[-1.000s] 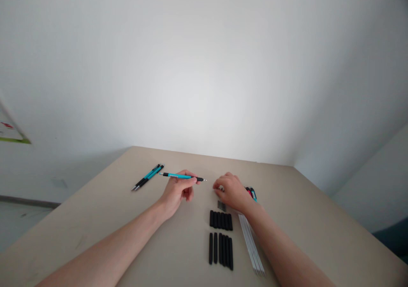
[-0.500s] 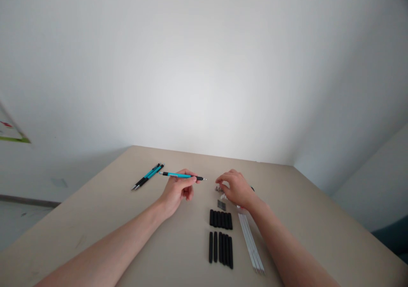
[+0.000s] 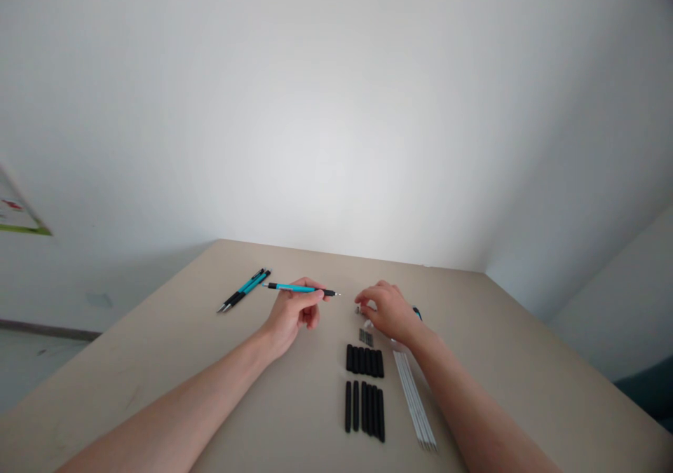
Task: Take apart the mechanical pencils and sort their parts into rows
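Observation:
A blue-and-black pen [image 3: 297, 289] is pinched between the thumb and fingers of my left hand [image 3: 294, 312]. It lies nearly level above the table, with a thin metal point sticking out of its black right end. To the right, my right hand [image 3: 392, 310] is low over some tiny metal parts [image 3: 358, 310]. Its thumb and index finger are drawn close together at these parts, and what lies between them is too small to make out. Just below the fingers are a small white piece [image 3: 368, 324] and a group of small grey springs [image 3: 366, 337].
Two blue-and-black pens [image 3: 245, 291] lie at the left. Nearer me are a row of short black tubes [image 3: 364, 361] and a row of longer black tubes [image 3: 364, 410]. White pen refills [image 3: 414, 399] lie by my right forearm. A dark-ended object [image 3: 417, 313] is partly hidden behind my right hand.
My right hand has shifted very slightly at the tiny metal parts, and fewer of them show beneath its fingers. The left hand and its pen have stayed in place.

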`<state>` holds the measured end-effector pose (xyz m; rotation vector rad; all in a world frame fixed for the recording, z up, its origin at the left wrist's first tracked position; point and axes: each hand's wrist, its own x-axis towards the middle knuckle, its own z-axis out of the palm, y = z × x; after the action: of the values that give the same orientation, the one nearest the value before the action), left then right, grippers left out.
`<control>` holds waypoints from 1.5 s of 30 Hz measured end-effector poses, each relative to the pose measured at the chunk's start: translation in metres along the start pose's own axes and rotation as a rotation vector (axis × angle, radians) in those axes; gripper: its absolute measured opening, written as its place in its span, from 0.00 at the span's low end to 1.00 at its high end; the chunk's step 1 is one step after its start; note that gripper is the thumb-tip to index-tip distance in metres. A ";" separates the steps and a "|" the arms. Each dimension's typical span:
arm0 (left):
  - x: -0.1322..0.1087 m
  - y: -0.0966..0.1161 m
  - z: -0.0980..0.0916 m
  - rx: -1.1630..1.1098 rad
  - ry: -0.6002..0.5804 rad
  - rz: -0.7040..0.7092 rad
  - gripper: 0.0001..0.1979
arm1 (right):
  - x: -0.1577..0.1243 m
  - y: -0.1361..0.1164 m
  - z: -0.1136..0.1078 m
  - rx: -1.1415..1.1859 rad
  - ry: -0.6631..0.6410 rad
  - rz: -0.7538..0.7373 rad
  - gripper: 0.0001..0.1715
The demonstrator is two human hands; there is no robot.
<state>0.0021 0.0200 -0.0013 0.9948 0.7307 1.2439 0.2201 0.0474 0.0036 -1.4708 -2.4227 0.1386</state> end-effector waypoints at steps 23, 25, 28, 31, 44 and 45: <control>0.001 -0.001 -0.002 0.002 -0.010 0.004 0.10 | -0.004 0.008 -0.012 0.054 0.170 -0.078 0.20; 0.001 -0.001 -0.002 -0.002 -0.009 0.007 0.10 | -0.006 0.012 -0.016 0.084 0.152 -0.109 0.18; 0.002 -0.002 -0.003 -0.006 -0.011 0.004 0.10 | -0.008 0.014 -0.020 0.121 0.117 -0.153 0.17; 0.002 -0.002 -0.003 -0.005 -0.013 0.001 0.10 | -0.010 0.011 -0.021 0.120 0.079 -0.170 0.18; 0.001 -0.002 -0.003 -0.008 -0.015 0.001 0.09 | -0.008 0.005 -0.010 0.105 -0.022 -0.199 0.20; 0.001 -0.002 -0.003 -0.007 -0.016 0.001 0.09 | -0.007 0.004 -0.010 0.101 -0.027 -0.197 0.20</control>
<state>0.0003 0.0215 -0.0041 0.9991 0.7130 1.2373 0.2300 0.0424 0.0105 -1.1878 -2.5247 0.2347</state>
